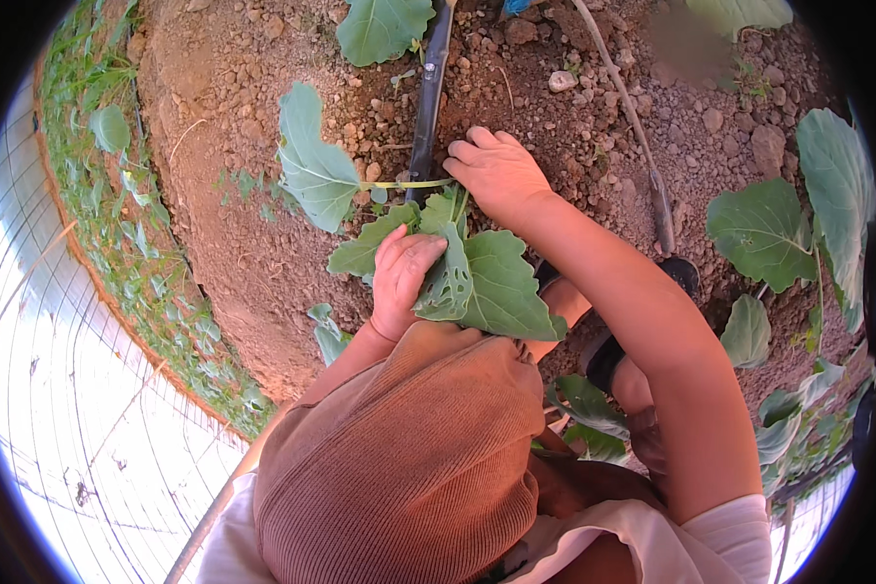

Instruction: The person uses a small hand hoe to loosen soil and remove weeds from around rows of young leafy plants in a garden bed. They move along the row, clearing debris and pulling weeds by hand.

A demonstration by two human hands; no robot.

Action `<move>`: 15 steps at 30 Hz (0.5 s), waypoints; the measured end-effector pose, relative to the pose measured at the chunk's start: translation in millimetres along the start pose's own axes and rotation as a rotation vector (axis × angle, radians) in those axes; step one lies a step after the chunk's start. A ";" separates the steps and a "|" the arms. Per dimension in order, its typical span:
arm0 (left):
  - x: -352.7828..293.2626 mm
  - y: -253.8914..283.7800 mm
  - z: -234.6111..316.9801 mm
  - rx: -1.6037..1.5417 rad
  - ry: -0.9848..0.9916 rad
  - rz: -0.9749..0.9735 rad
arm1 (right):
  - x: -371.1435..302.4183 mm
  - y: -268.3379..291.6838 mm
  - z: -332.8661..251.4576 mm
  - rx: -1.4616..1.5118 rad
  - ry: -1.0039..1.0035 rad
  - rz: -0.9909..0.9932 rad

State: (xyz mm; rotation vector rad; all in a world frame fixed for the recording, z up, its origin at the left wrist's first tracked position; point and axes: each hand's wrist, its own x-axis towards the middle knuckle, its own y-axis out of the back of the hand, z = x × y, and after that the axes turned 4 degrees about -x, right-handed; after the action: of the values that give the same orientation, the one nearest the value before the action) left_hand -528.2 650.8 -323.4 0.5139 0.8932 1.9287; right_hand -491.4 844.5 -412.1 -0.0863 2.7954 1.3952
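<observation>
A young broad-leaved plant, cabbage-like, stands in front of me. My left hand [404,276] is closed on a green leaf full of holes [448,284], its fingers curled over the leaf's edge. My right hand [496,175] is at the soil by the bases of the leaf stalks. Its fingers are bent, and whatever they grip is hidden beneath them. A long leaf stalk [404,184] runs from beside that hand to a pale blue-green leaf [316,161] on the left. A large green leaf [504,282] hangs below my right wrist.
A black drip hose [430,92] runs away from the plant. To its right a dry stick [633,112] lies on cloddy soil. Other leafy plants [761,234] grow at the right. Brown ribbed cloth [409,457] covers the lower middle. A wire-gridded white sheet [78,380] borders the left.
</observation>
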 end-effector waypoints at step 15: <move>2.2 1.7 0.3 -0.021 0.005 0.010 | -6.0 0.6 -0.2 -0.070 0.010 -0.127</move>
State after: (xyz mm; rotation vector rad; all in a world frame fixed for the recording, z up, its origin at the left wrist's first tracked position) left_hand -530.1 652.3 -321.9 0.5020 0.8742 1.9470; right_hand -485.5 845.0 -411.3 -0.2672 2.6949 1.4667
